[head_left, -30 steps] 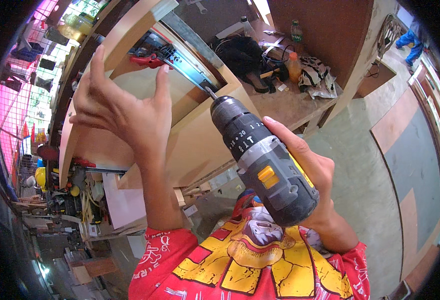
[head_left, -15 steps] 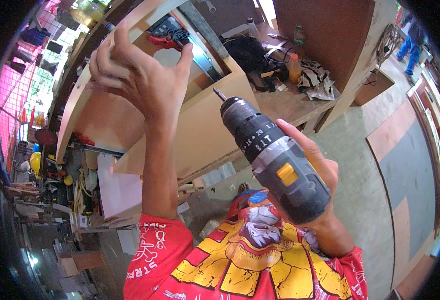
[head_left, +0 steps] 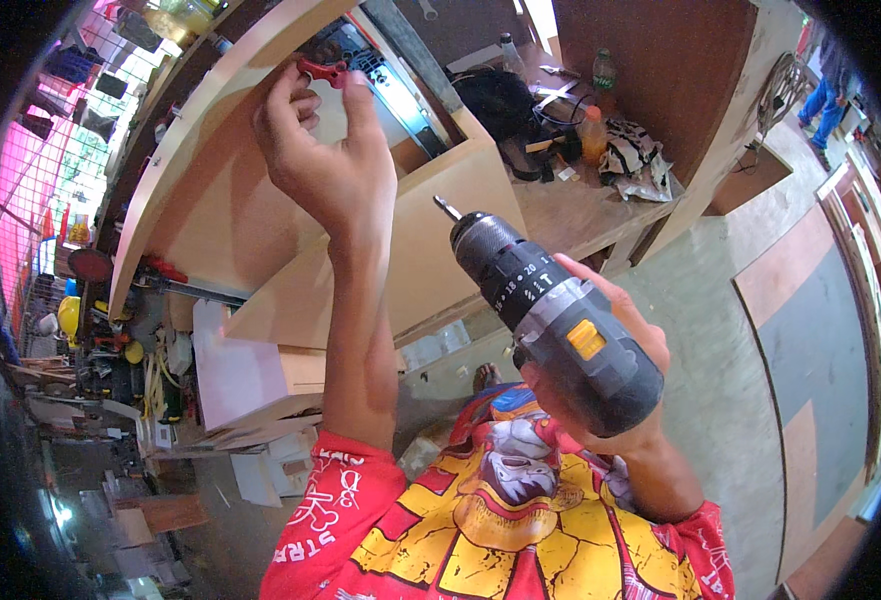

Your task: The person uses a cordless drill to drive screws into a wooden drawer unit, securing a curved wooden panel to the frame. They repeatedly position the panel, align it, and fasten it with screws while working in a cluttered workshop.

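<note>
My right hand [head_left: 625, 345] is wrapped around a grey and black cordless drill [head_left: 570, 330] with a yellow switch. A short bit [head_left: 446, 208] sticks out of its chuck, tilted up and to the left. My left hand [head_left: 330, 150] reaches into an open wooden compartment [head_left: 230, 200] at the upper left. Its thumb and index finger close on a small red piece [head_left: 322, 70], whose kind I cannot make out. Right behind that piece lies a dark tool-like object [head_left: 355, 55], partly hidden by the fingers.
Right of the compartment, a shelf [head_left: 580, 210] holds a black bag [head_left: 495, 105], an orange bottle [head_left: 592, 135], a clear bottle [head_left: 603, 68] and crumpled plastic [head_left: 635, 155]. Long panels [head_left: 810, 320] lie at the right. Another person [head_left: 825, 95] stands far off at the upper right.
My left hand has come down and to the right, from spread fingers to fingers closing at the red piece. The drill has shifted slightly right, still in my right hand.
</note>
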A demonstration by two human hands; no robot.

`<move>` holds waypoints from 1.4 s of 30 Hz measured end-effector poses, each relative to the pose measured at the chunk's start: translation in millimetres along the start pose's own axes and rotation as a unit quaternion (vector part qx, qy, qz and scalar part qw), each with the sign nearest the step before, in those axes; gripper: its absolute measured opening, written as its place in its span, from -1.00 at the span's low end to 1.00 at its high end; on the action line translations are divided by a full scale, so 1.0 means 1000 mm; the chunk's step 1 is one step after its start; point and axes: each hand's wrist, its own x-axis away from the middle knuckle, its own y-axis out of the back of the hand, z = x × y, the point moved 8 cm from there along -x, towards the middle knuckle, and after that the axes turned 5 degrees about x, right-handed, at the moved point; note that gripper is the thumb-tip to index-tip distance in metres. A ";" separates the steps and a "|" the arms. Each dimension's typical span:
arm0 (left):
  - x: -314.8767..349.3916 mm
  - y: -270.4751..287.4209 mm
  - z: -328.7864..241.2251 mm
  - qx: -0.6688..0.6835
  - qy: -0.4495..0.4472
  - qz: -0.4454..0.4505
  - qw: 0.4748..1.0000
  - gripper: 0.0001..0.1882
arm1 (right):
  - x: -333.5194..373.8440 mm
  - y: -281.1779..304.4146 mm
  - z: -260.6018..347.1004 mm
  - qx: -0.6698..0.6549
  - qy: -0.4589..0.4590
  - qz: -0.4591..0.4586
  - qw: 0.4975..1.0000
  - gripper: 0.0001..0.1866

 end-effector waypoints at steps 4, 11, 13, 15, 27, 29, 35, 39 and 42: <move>-0.005 -0.005 -0.005 -0.019 -0.032 0.001 0.999 -0.54 | 0.002 0.000 -0.010 -0.024 -0.042 0.008 0.999 -0.20; 0.001 0.002 -0.013 -0.077 -0.122 0.027 0.989 -0.48 | -0.003 -0.012 -0.016 0.007 -0.024 0.016 1.000 -0.18; 0.010 -0.015 -0.005 -0.073 -0.093 0.059 0.991 -0.37 | 0.002 -0.012 -0.024 0.006 -0.031 -0.005 0.999 -0.16; 0.015 -0.018 0.000 -0.092 -0.078 0.059 0.991 -0.21 | 0.010 -0.015 -0.037 -0.019 -0.077 0.001 0.997 -0.16; -0.057 0.211 0.000 -0.100 0.018 -0.071 0.992 -0.67 | 0.028 -0.013 -0.089 -0.070 -0.171 0.032 0.982 -0.51; -0.112 0.237 0.022 -0.055 0.030 -0.040 0.997 -0.72 | 0.027 -0.015 -0.089 -0.072 -0.188 0.056 0.978 -0.40; -0.152 0.129 0.018 -0.224 0.048 0.309 0.923 -0.61 | 0.003 -0.034 -0.047 -0.076 -0.118 0.055 0.989 -0.14; -0.160 0.075 0.055 -0.173 0.047 0.426 0.887 -0.63 | 0.007 -0.039 -0.035 -0.067 -0.089 0.044 0.993 -0.14; -0.171 0.076 0.071 -0.243 0.103 0.466 0.845 -0.68 | 0.023 -0.048 -0.050 -0.057 -0.101 0.055 0.992 -0.15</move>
